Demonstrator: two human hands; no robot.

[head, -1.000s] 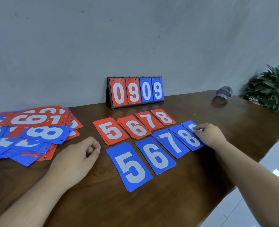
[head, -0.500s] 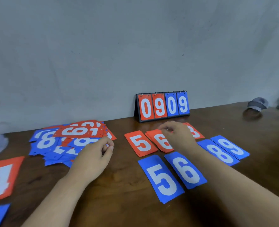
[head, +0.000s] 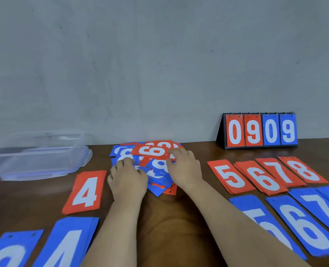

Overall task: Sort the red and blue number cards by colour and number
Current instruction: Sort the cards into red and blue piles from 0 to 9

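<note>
Both hands are working at the centre of the frame, set apart, one at each side of the mixed pile [head: 159, 166] of red and blue number cards.

- Left hand [head: 129, 180]: lying on the pile's left part, fingers bent down onto the blue cards. Cannot tell whether it is gripping one.
- Right hand [head: 186, 168]: pinching the right end of the top red card [head: 152, 151], fingers over it, thumb at its near edge.
- The pile is sitting loose and uneven on the brown table [head: 169, 218], close to the grey wall.

Left of the hands:
- A red 4 [head: 85, 191] is lying flat.
- A blue 4 stack [head: 67, 245] is lying below it.
- Another blue card [head: 11, 251] is showing in the lower left corner, its digit cut off.
- A clear plastic box [head: 38, 157] is standing at the middle left.

Right of the hands:
- A red 5 [head: 230, 176], red 6 [head: 262, 179], red 7 [head: 281, 170] and red 8 [head: 302, 169] are lying in an overlapping row.
- A blue 5 [head: 256, 214], blue 6 [head: 302, 228] and blue 7 [head: 325, 207] are lying in a row below them, running off the right edge.

A flip scoreboard [head: 260, 131] is standing at the upper right against the wall, showing 0909.
</note>
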